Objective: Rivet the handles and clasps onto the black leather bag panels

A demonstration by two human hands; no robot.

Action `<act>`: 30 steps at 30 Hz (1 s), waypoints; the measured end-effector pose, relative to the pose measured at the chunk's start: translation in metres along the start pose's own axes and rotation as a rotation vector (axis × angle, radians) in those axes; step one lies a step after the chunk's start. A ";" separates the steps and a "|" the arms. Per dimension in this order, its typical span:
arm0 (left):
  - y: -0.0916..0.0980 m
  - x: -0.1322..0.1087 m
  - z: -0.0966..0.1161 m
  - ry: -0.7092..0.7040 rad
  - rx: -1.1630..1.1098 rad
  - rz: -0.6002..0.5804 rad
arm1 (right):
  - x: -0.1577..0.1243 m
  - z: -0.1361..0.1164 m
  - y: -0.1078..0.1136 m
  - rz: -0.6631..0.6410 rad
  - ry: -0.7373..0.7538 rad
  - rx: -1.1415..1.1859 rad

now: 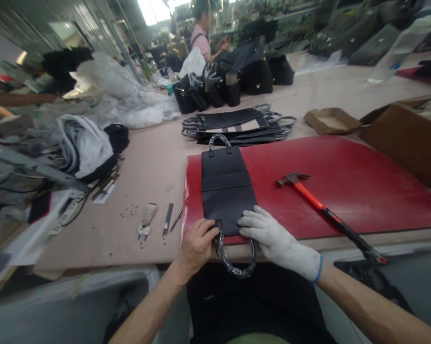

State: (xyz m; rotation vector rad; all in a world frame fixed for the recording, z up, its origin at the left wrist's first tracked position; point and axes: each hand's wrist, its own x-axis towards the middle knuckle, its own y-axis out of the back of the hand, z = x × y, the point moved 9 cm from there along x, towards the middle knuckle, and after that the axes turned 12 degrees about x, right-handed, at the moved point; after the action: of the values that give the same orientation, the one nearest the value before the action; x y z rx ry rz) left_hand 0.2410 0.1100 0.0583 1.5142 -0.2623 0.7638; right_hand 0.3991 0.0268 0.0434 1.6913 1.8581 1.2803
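Left hand point(197, 242), bare, curls its fingers at the left root of the lower handle point(237, 273); whether they grip cannot be told. Right hand point(268, 232), in a white glove, lies open, fingers extended across the panel's lower right edge. The black panel point(226, 205) is at lower centre of the frame, flat on the red mat point(347, 181), with the upper handle point(220, 138) at its far end.

Handling: the panel is probably light and semi-stiff — likely to bend first at its cross crease. Its smooth face may scratch. Hold by the side edges or handle roots; the handles' crinkled film is likely slippery.

Surroundings: a hammer point(316, 203) rests right of centre; similar panels point(236, 118) are stacked at upper centre.
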 end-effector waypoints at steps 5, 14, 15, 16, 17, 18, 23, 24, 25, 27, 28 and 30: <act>-0.008 0.000 0.016 0.074 0.038 0.031 | -0.010 0.005 0.018 -0.015 -0.020 0.050; -0.010 -0.005 0.013 0.143 0.003 0.092 | -0.013 -0.009 0.019 0.034 -0.125 0.026; -0.009 -0.004 0.013 0.155 -0.003 0.094 | -0.014 -0.009 0.016 0.065 -0.115 -0.014; -0.008 -0.002 0.013 0.162 -0.011 0.095 | -0.015 -0.009 0.013 0.092 -0.104 -0.040; -0.007 -0.001 0.014 0.166 -0.024 0.093 | -0.016 -0.009 0.012 0.111 -0.094 -0.052; -0.005 0.000 0.014 0.171 -0.044 0.093 | -0.016 -0.007 0.011 0.122 -0.086 -0.056; 0.008 -0.008 -0.005 0.260 -0.128 0.114 | -0.010 0.009 0.017 0.136 -0.064 -0.060; 0.012 -0.012 -0.016 0.302 -0.091 0.115 | -0.007 0.012 0.020 0.151 -0.062 -0.064; 0.018 -0.017 -0.030 0.362 -0.032 0.110 | -0.004 0.015 0.021 0.168 -0.064 -0.070; 0.027 -0.027 -0.066 0.536 0.118 0.063 | 0.000 0.019 0.022 0.195 -0.079 -0.090; 0.031 -0.032 -0.086 0.639 0.189 0.009 | 0.002 0.020 0.021 0.202 -0.089 -0.101; 0.032 -0.040 -0.124 0.822 0.284 -0.163 | 0.004 0.021 0.018 0.208 -0.102 -0.113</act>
State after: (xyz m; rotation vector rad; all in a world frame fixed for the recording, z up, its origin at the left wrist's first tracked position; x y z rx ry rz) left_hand 0.1551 0.2130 0.0499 1.3331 0.5966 1.2532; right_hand 0.4252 0.0364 0.0473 1.8894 1.5558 1.3221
